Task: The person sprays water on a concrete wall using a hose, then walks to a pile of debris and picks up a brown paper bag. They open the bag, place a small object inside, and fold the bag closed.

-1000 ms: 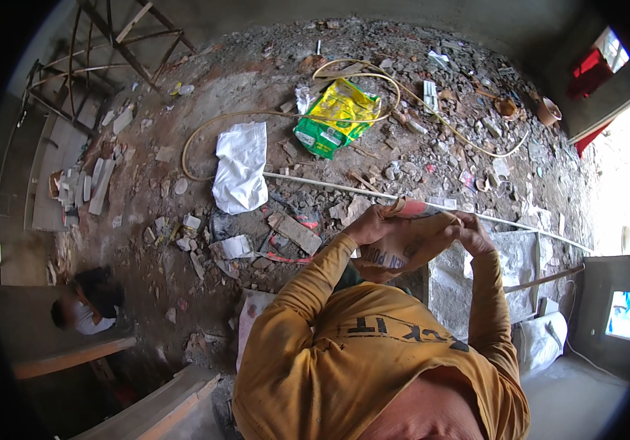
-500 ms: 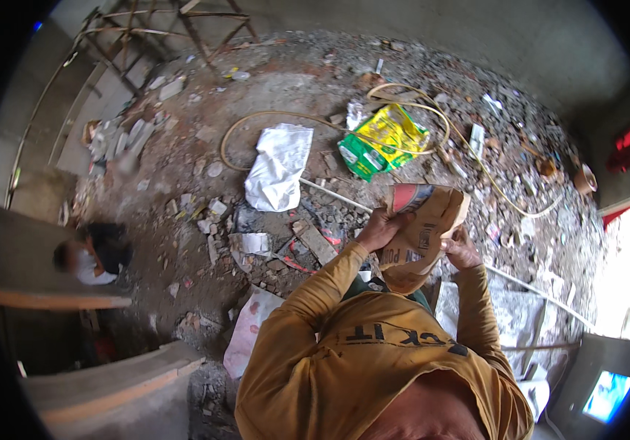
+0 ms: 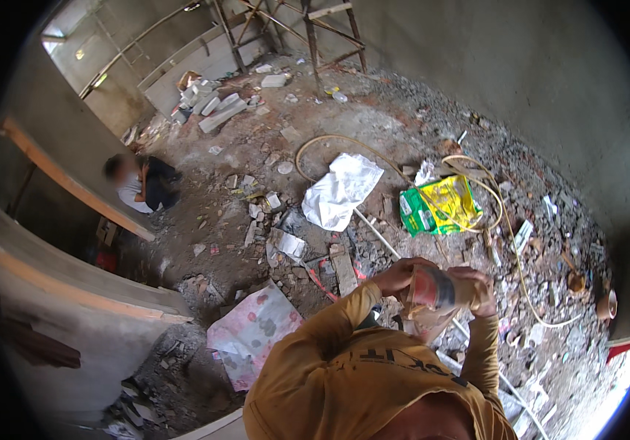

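Note:
A brown paper sack (image 3: 436, 292) with a red and dark printed patch is held up in front of my chest. My left hand (image 3: 397, 277) grips its left edge, and my right hand (image 3: 482, 290) is closed on the right edge. The sack's upper part bends over toward me, and its lower part hangs down behind my sleeves. Beyond my hands, a green and yellow plastic bag (image 3: 441, 205) lies on the rubble. To its left rests a crumpled white sack (image 3: 342, 192).
A tan hose (image 3: 520, 273) loops over the debris. A pale pipe (image 3: 378, 233) crosses the rubble. A stained sheet (image 3: 254, 334) lies at my left. Someone sits by the left wall (image 3: 142, 185). Wooden trestles (image 3: 311, 37) stand at the back, near broken blocks (image 3: 219, 110).
My view has swung left, so the room appears shifted right. The sack's top is now folded over toward me, and my hands have moved higher on it.

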The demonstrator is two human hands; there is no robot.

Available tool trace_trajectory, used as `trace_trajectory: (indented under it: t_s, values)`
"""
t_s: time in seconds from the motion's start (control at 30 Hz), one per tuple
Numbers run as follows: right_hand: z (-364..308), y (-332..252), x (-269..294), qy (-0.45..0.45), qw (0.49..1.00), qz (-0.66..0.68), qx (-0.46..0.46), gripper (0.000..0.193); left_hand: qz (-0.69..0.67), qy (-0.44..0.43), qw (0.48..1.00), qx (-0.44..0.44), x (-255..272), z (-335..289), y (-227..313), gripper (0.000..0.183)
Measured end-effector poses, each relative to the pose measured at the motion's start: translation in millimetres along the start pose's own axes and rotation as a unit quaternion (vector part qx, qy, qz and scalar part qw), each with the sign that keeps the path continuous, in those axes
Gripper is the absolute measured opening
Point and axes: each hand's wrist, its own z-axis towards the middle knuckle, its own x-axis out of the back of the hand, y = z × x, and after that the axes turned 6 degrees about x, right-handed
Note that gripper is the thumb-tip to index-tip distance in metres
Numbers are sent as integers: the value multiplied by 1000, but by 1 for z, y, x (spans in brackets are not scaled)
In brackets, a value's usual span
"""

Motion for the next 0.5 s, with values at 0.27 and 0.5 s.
trace_trajectory:
  t_s: [0.27,0.5]
  values:
    - [-13,-33,4,-13,996,-67,58,23,-353,-58,928,99,-28,-18,20,42]
    - [-17,-4,32,-162,950,-264,30,56,42,142,989,24,-22,-14,4,30]
